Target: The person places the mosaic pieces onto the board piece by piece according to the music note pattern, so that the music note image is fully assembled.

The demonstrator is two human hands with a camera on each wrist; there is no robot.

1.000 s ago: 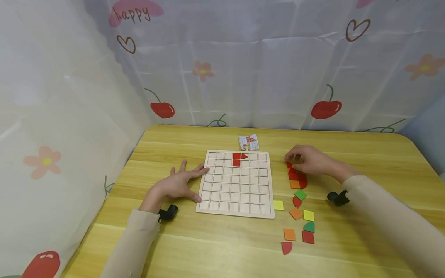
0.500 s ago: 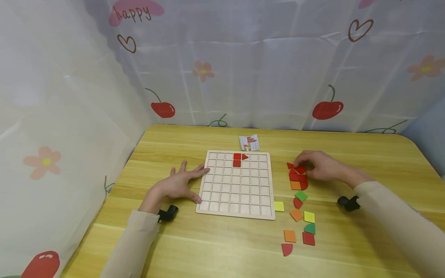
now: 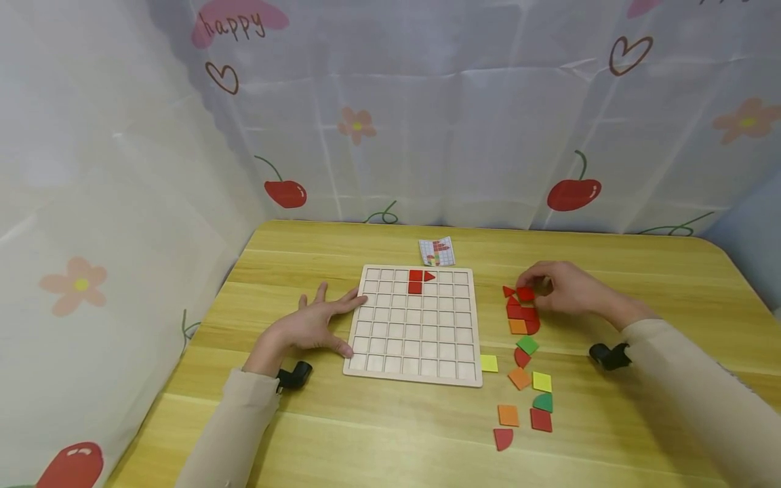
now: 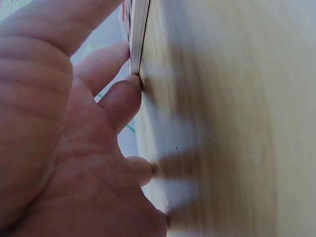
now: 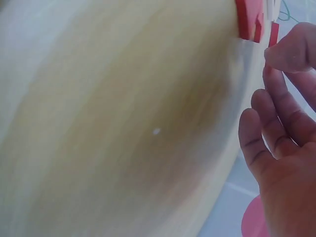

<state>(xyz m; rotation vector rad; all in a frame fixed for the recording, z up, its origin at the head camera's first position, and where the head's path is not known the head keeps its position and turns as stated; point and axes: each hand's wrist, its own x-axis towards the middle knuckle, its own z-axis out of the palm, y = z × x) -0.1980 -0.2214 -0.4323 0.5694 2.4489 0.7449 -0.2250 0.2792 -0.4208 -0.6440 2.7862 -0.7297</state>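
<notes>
A wooden grid board lies mid-table, with two red square tiles and a red triangle in its upper cells. My left hand rests spread at the board's left edge; in the left wrist view, fingertips touch the board's side and the table. Right of the board, my right hand pinches a red square tile between thumb and index finger. The right wrist view shows this tile edge-on. Beside it lie small red triangles and more red tiles.
Behind the board lies a small pattern card. Several loose tiles run down the table right of the board, among them a green one, a yellow square and an orange square. A printed curtain borders the table.
My right hand has moved slightly right from the small red triangles to the red square tile, which now sits straighter in its pinch. The left hand has stayed at the board's edge.
</notes>
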